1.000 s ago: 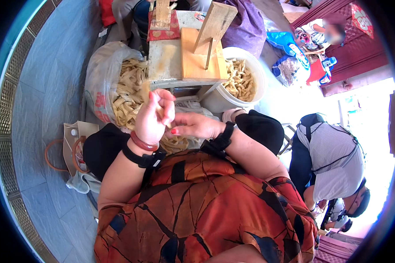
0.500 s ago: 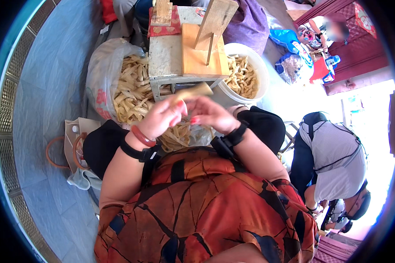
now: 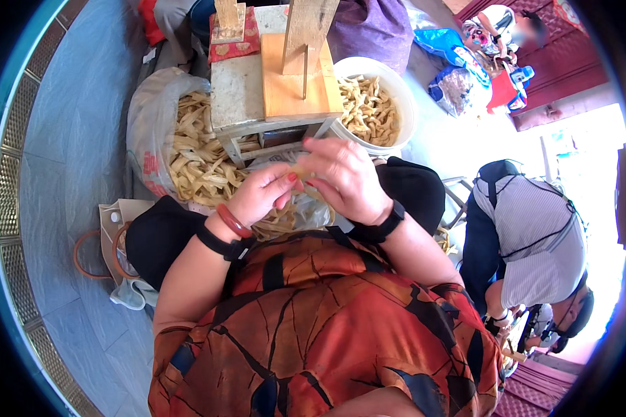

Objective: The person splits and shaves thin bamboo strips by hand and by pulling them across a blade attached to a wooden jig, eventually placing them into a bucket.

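Above my lap, my left hand [image 3: 263, 192] pinches a short pale yellow strip [image 3: 300, 169] between thumb and fingers. My right hand [image 3: 349, 179] comes over the strip's other end with its fingers bent around it; they hide most of the strip, and the fingertips are slightly blurred. Just beyond my hands stands a low stool [image 3: 238, 90] bearing a wooden board [image 3: 278, 87] with an upright plank [image 3: 309, 35] and a thin rod [image 3: 305, 73]. More pale strips [image 3: 285, 221] lie below my hands.
Left of the stool sits a clear plastic bag [image 3: 149, 132] of loose strips. A white bucket [image 3: 405, 97] of curled pieces stands on its right. A handbag [image 3: 111, 233] is by my left knee. People [image 3: 535, 236] work at the right, near a blue package [image 3: 445, 52].
My right hand has risen and closed over the strip, which stuck out past my left hand before. The view has shifted, so the stool and bucket sit further left.
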Demonstrator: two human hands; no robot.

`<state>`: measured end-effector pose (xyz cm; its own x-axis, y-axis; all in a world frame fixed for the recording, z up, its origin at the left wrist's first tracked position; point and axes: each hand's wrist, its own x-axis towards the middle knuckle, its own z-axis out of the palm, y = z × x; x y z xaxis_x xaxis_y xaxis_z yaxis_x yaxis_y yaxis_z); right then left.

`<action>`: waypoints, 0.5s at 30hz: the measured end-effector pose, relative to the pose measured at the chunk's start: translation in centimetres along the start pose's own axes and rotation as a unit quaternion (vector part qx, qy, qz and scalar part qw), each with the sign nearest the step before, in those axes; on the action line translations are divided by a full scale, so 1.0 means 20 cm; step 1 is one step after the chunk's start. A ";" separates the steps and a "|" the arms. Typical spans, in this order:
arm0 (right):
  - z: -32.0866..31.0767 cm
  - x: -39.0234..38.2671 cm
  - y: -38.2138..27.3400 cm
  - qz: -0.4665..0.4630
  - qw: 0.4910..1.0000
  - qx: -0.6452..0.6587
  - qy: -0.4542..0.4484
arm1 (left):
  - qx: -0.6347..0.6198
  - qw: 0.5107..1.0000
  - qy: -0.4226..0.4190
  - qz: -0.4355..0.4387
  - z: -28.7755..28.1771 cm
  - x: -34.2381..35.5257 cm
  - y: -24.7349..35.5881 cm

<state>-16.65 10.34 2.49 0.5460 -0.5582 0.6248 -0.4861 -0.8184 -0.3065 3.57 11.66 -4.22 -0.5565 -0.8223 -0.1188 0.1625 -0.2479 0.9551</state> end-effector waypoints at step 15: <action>-0.06 -0.05 0.08 0.041 0.998 -0.014 -0.052 | -0.292 0.953 0.019 0.080 0.06 0.08 0.30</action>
<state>-18.75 9.75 2.25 0.5706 -0.6347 0.5211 -0.5502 -0.7666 -0.3311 2.65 9.57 1.58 -0.4578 -0.8891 -0.0043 0.6745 -0.3504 0.6498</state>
